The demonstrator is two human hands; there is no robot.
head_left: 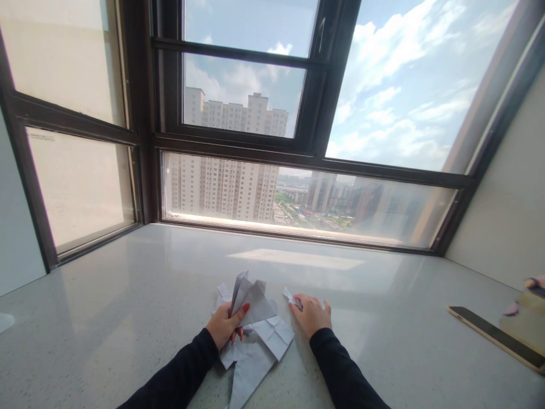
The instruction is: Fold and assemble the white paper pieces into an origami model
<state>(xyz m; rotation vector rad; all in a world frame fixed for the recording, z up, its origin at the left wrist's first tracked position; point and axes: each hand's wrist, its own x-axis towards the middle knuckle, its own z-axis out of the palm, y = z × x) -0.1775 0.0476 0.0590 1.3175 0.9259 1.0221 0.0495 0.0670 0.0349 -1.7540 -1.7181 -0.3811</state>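
Several folded white paper pieces are bunched in my left hand (226,324), whose fingers are closed round the folded papers (253,301). Below and around that hand, more creased papers (253,363) lie loosely overlapped on the pale speckled sill. My right hand (313,315) is to the right of the pile, with a small folded paper piece (291,297) pinched between thumb and fingers close to the surface. Part of the paper pile is hidden behind my left hand and the bunch it holds.
On the right of the sill (128,295) lies a dark flat device with a light edge (498,335), beside a yellowish object (525,318) cut off by the frame. A dark-framed window (238,153) rises along the back. A white object (5,322) shows at the left edge.
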